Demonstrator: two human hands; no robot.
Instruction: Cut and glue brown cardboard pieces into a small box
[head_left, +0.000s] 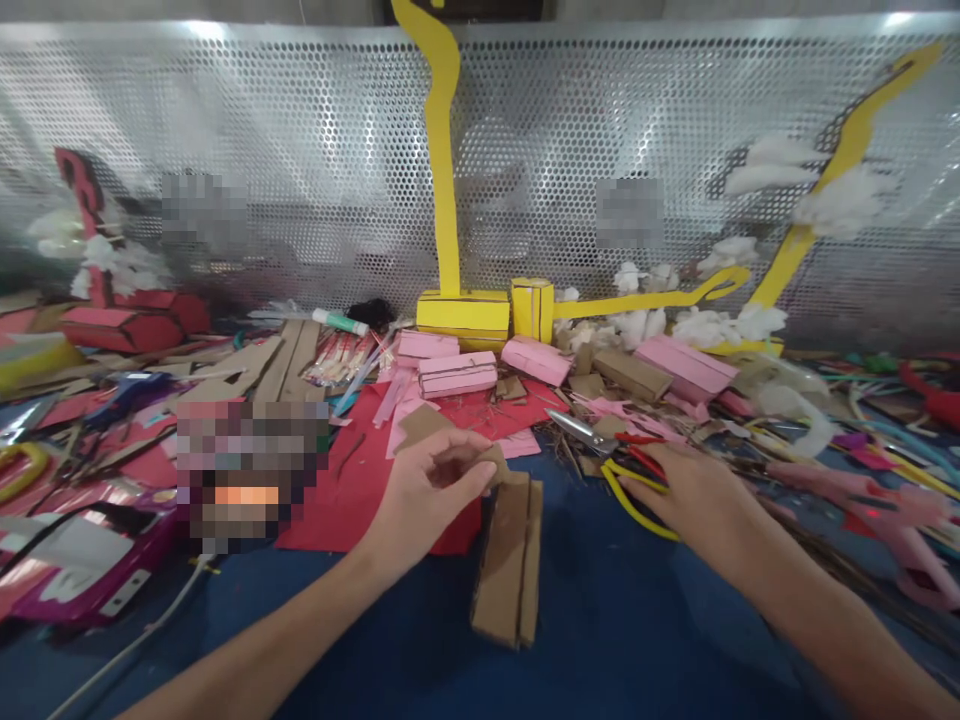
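My left hand (442, 490) pinches a small brown cardboard piece (493, 464) between thumb and fingers, at the far end of a folded cardboard block (506, 565). That block lies lengthwise on the blue table surface, with a dark seam along its right side. To the right, my right hand (690, 490) has its fingers around the handles of a pair of scissors (581, 432). Their metal blades point left and away from me; yellow and red show at the handles. Part of the grip is hidden behind my fingers.
Red paper (337, 500) lies under scraps behind my left hand. Pink wrapped blocks (457, 374) and yellow cardboard pieces (463, 315) stand behind. A pink glue gun (870, 500) lies right; a purple case (97, 570) and white cable (142, 640) are left. Perforated metal (300, 150) closes the back.
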